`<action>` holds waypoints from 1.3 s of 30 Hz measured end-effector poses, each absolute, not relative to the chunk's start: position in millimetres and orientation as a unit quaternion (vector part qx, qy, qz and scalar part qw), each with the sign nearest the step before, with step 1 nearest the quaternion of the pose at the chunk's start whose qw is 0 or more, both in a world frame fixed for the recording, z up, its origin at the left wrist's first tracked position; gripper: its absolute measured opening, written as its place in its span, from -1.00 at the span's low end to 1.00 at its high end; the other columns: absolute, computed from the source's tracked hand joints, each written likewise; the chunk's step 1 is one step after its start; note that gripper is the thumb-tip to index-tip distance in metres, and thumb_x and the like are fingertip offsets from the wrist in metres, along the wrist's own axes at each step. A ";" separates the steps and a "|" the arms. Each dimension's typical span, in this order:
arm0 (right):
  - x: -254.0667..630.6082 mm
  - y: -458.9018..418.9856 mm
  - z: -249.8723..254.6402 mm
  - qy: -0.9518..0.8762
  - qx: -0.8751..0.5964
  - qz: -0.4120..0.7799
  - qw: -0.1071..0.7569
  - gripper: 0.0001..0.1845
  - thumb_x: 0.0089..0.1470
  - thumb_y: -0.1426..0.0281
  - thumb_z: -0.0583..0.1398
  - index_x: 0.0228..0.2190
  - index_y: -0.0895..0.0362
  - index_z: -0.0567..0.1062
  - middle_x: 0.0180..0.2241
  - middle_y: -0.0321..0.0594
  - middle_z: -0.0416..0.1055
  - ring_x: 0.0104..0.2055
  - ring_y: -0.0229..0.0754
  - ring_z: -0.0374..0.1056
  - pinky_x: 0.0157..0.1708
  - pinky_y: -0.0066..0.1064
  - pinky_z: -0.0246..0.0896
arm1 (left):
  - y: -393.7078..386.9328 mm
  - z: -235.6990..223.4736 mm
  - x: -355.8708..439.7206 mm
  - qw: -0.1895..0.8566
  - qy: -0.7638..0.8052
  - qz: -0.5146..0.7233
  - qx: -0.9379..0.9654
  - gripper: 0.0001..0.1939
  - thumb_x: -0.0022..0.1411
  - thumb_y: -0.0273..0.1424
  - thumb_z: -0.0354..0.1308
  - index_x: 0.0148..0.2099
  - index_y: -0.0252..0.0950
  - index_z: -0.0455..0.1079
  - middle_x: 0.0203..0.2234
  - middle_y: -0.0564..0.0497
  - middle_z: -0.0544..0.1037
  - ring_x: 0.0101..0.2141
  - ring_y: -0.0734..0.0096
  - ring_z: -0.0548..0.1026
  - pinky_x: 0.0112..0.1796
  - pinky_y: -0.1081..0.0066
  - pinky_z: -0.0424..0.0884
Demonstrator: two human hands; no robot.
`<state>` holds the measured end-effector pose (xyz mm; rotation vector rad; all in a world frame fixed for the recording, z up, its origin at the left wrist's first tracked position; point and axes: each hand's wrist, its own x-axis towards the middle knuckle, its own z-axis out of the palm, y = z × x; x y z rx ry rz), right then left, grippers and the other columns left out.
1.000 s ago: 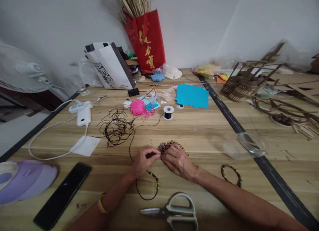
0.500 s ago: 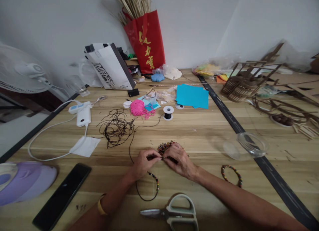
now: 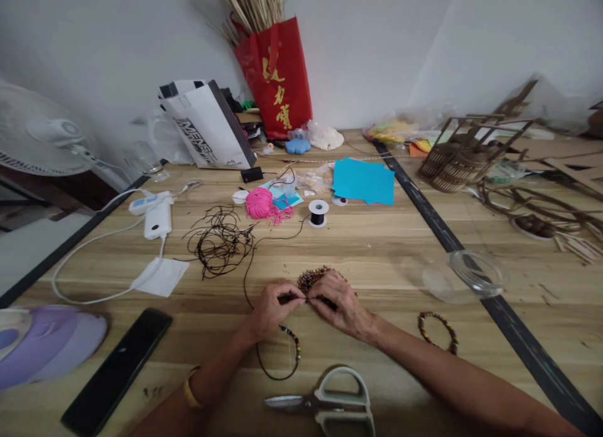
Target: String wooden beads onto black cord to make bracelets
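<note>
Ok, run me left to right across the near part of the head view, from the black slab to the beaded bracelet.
Black slab, bangle, left hand, right hand, bracelet.

Wood-grained table (image 3: pixel 386 261), dim wall (image 3: pixel 367 60), perhaps white

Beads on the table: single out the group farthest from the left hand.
The beaded ring, beyond the right forearm. The bead pile is by the right hand; the beads on black cord curve just below the left hand.
</note>
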<state>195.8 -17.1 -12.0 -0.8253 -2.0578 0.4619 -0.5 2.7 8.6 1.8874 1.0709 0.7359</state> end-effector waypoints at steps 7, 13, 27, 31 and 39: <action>195.8 -17.6 -14.0 -0.824 -0.333 0.188 0.419 -0.92 0.20 0.45 0.10 -0.28 0.11 0.41 -0.39 -0.19 0.44 -0.29 -0.16 0.31 -0.19 -0.24 0.18 | 2.8 8.7 -0.5 0.413 0.421 0.293 0.753 -0.92 0.08 -0.47 0.21 -0.43 -0.34 0.50 -0.50 -0.02 0.59 -0.44 0.40 0.48 -0.30 0.44 0.38; 195.6 -17.6 -15.4 -0.827 -0.331 0.185 0.416 -0.93 0.20 0.45 0.11 -0.28 0.11 0.41 -0.39 -0.20 0.45 -0.29 -0.17 0.32 -0.18 -0.25 0.18 | 2.6 10.3 -0.2 0.414 0.426 0.284 0.753 -0.92 0.08 -0.46 0.20 -0.43 -0.34 0.51 -0.49 -0.02 0.59 -0.43 0.39 0.48 -0.28 0.43 0.37; 195.1 -17.6 -13.5 -0.829 -0.325 0.189 0.416 -0.93 0.20 0.44 0.11 -0.28 0.10 0.41 -0.39 -0.19 0.46 -0.30 -0.16 0.33 -0.18 -0.23 0.19 | 2.8 8.1 -0.7 0.416 0.418 0.283 0.757 -0.93 0.07 -0.48 0.21 -0.44 -0.33 0.50 -0.50 -0.01 0.58 -0.42 0.38 0.49 -0.30 0.43 0.36; 195.1 -17.9 -12.8 -0.827 -0.318 0.195 0.422 -0.93 0.19 0.46 0.12 -0.28 0.10 0.41 -0.38 -0.20 0.47 -0.30 -0.17 0.33 -0.19 -0.23 0.18 | 2.8 8.0 -0.5 0.413 0.422 0.280 0.757 -0.94 0.06 -0.50 0.21 -0.44 -0.34 0.49 -0.50 -0.01 0.57 -0.42 0.39 0.48 -0.29 0.43 0.36; 194.7 -18.7 -9.7 -0.827 -0.316 0.193 0.422 -0.94 0.18 0.47 0.12 -0.29 0.11 0.41 -0.38 -0.21 0.47 -0.31 -0.18 0.33 -0.18 -0.24 0.17 | 3.1 7.2 -0.1 0.412 0.418 0.284 0.758 -0.93 0.06 -0.51 0.20 -0.45 -0.34 0.49 -0.51 0.00 0.57 -0.43 0.39 0.47 -0.29 0.44 0.35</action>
